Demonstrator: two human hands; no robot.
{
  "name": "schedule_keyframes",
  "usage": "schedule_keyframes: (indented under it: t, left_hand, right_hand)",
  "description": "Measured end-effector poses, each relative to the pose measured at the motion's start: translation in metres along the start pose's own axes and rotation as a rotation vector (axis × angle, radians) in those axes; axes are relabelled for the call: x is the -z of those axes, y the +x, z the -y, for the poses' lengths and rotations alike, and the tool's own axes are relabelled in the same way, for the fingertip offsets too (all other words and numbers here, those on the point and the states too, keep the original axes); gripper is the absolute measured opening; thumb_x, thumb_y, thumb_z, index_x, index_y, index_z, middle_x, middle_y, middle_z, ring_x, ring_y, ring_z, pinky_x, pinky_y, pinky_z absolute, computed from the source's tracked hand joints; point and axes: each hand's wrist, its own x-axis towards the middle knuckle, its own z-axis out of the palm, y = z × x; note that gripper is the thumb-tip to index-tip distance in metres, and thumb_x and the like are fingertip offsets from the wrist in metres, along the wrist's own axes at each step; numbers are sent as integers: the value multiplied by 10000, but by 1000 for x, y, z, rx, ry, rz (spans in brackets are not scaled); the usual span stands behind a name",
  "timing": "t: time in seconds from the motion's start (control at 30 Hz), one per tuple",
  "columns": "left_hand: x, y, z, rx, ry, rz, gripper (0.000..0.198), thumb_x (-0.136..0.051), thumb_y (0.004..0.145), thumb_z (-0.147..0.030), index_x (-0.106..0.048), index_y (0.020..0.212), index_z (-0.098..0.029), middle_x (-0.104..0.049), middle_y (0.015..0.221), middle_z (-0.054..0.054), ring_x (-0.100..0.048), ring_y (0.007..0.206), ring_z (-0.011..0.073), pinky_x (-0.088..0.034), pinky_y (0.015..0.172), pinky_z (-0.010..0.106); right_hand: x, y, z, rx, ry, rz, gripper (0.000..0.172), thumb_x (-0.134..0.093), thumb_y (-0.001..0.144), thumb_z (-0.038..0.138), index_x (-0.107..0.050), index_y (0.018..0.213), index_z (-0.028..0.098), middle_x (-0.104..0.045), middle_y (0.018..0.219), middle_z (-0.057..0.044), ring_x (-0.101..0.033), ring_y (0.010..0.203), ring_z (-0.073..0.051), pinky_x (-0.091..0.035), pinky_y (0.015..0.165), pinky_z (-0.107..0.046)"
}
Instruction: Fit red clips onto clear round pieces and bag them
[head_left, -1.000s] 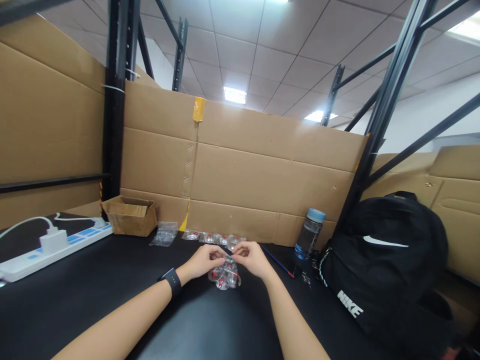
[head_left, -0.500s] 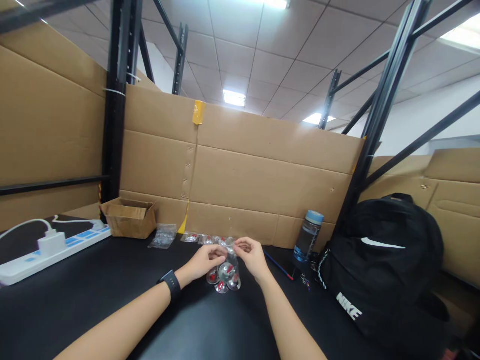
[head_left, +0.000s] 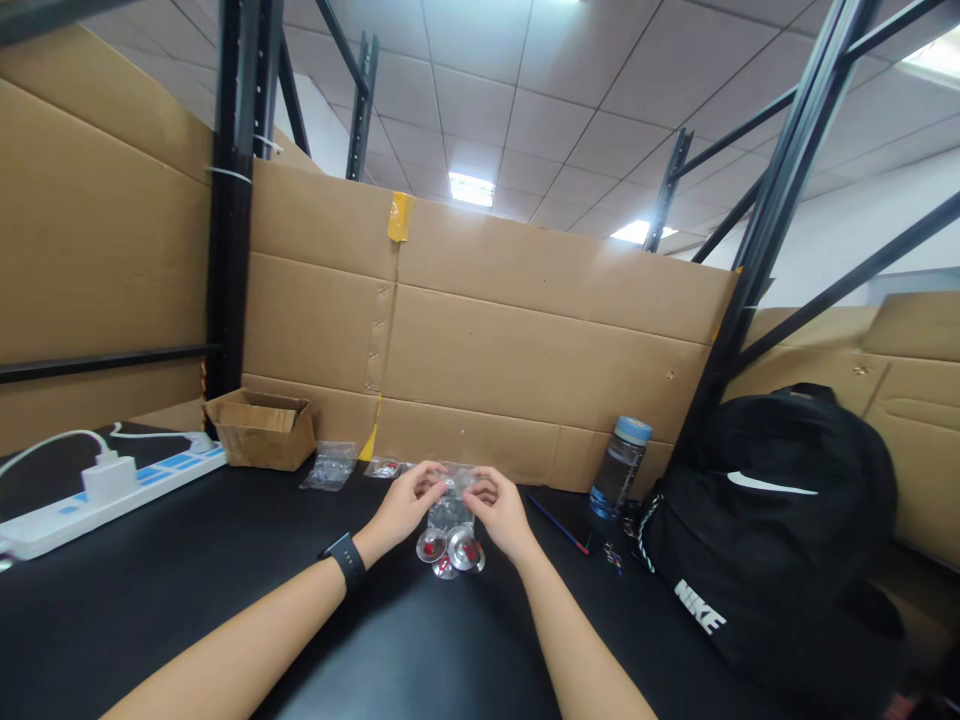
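Both my hands meet over the black table and pinch the top of a small clear plastic bag (head_left: pixel 451 520). Round clear pieces with red centres sit in the bag's bottom. My left hand (head_left: pixel 403 505), with a black watch on its wrist, grips the bag's upper left corner. My right hand (head_left: pixel 501 512) grips the upper right corner. The bag hangs upright between them, its bottom near the table. More small clear bags (head_left: pixel 386 467) with red parts lie just behind my hands along the cardboard wall.
A small open cardboard box (head_left: pixel 261 429) and a clear bag (head_left: pixel 328 467) lie at the back left. A white power strip (head_left: pixel 105 487) with a plugged charger runs along the left. A water bottle (head_left: pixel 618 468), a pen (head_left: pixel 556 523) and a black backpack (head_left: pixel 780 520) stand right.
My hands have lifted the bag's top and pulled it upright, so the round pieces have dropped to its bottom. Hands shifted slightly away from me.
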Motion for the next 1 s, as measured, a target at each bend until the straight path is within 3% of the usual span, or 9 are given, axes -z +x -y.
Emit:
schedule_keyframes:
  t: [0.07,0.17,0.27,0.4,0.53,0.63,0.8,0.9,1.0]
  left_hand:
    - [-1,-1,2,18,-43,-6,406,-646,883,-410,-529,1198,-183,-678,882,29,-671,786,170,-525,748,298]
    - [-4,-4,3,41,-99,38,555,-698,848,-369,-422,1302,-209,-662,884,10,-669,737,144,-531,734,288]
    - [-6,-6,3,60,-132,42,559,-688,857,-370,-394,1307,-215,-657,838,-1,-688,734,153,-542,739,301]
    - [-6,-5,4,75,-178,5,437,-686,860,-385,-423,1163,-213,-657,791,-11,-699,724,162,-549,719,299]
    - [-5,-2,4,53,-187,7,297,-700,846,-379,-484,929,-193,-647,802,-7,-694,727,157,-556,719,291]
    - [-5,-3,1,25,-128,69,221,-672,860,-362,-621,880,-148,-674,905,48,-689,757,162,-564,762,314]
    - [-5,-5,-5,18,-64,172,343,-638,878,-349,-723,1133,-137,-648,1252,153,-683,842,186,-566,779,338]
    - [-4,-6,-5,63,-34,172,557,-660,869,-329,-572,1382,-132,-731,1007,123,-672,740,174,-541,717,312]
    - [-2,-6,-2,91,-47,197,689,-664,877,-317,-425,1494,-125,-717,791,61,-670,704,176,-521,689,294]
  right_hand:
    - [2,0,5,20,-10,-39,395,-765,736,300,-596,1076,188,-683,747,-2,-679,704,-168,-541,706,-285]
    - [5,-1,13,19,39,-60,501,-763,730,275,-522,1166,217,-680,779,15,-680,688,-156,-540,691,-271]
    - [6,-2,15,1,93,-47,493,-744,745,276,-454,1143,248,-697,867,12,-665,623,-130,-526,627,-249]
    - [3,-3,12,21,44,-35,226,-700,765,278,-507,850,197,-712,996,-51,-646,602,-107,-499,582,-226]
    - [3,-1,11,31,66,-109,301,-729,744,312,-451,788,206,-723,999,-72,-662,584,-130,-490,536,-232]
    - [4,0,11,34,79,-192,350,-746,745,378,-439,793,216,-732,933,-67,-678,569,-155,-483,504,-237]
    - [7,1,10,-21,-3,-94,204,-716,758,342,-681,829,154,-746,886,-90,-689,606,-179,-504,555,-269]
    - [8,-1,12,-64,-42,18,305,-715,746,294,-755,1003,134,-758,866,-93,-682,625,-182,-512,579,-281]
    - [11,-3,17,-98,-22,63,504,-738,722,263,-699,1210,142,-754,1036,-119,-668,599,-155,-496,546,-262]
